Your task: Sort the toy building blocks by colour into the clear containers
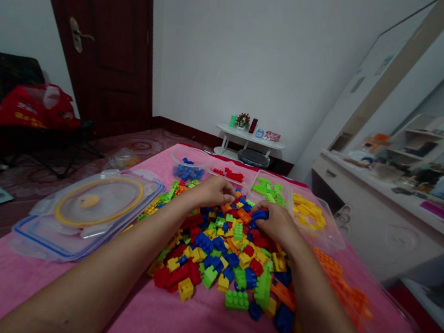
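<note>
A heap of mixed building bricks (217, 241) in red, blue, green, yellow and orange spreads over the pink cloth (204, 325). At the heap's far side my left hand (213, 191) is low over the bricks, its fingers curled towards the thumb; whatever lies between them is too small to make out. To the right of it, my right hand (276, 219) has its fingers closed around blue building bricks (258, 216) just above the heap.
Behind the heap stand clear containers of blue bricks (188, 171), red bricks (229, 174), green bricks (269, 189) and yellow bricks (307, 212). Orange bricks (342, 284) fill a container at the right. Stacked lids (92, 210) lie at the left.
</note>
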Action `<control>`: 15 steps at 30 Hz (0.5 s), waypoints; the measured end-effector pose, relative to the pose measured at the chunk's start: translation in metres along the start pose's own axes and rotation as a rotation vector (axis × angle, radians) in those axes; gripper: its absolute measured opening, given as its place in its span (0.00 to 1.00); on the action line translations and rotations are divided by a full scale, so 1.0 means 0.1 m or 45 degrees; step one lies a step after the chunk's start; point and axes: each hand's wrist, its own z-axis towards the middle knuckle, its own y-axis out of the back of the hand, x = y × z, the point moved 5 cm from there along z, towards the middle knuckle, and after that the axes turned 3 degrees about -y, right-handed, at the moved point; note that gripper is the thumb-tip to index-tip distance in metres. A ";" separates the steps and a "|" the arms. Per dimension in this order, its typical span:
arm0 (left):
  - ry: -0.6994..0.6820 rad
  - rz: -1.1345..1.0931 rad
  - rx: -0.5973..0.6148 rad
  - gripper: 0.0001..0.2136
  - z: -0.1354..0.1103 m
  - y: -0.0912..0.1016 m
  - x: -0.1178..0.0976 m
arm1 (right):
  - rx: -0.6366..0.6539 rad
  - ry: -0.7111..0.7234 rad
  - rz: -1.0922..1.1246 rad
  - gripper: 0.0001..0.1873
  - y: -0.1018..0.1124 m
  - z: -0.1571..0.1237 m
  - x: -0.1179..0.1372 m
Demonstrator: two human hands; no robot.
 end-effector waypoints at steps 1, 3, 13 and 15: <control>0.046 -0.131 -0.021 0.11 -0.01 -0.03 -0.02 | -0.039 0.004 0.072 0.16 0.04 0.00 0.02; 0.173 -0.489 -0.064 0.18 -0.04 -0.14 -0.07 | -0.133 0.023 0.261 0.17 0.12 0.00 0.08; 0.629 -1.591 -0.121 0.08 -0.01 -0.32 0.02 | -0.322 0.263 0.601 0.13 0.23 -0.23 0.65; 0.647 -1.606 -0.226 0.04 0.01 -0.23 0.10 | -0.232 0.337 0.432 0.08 0.14 -0.32 0.82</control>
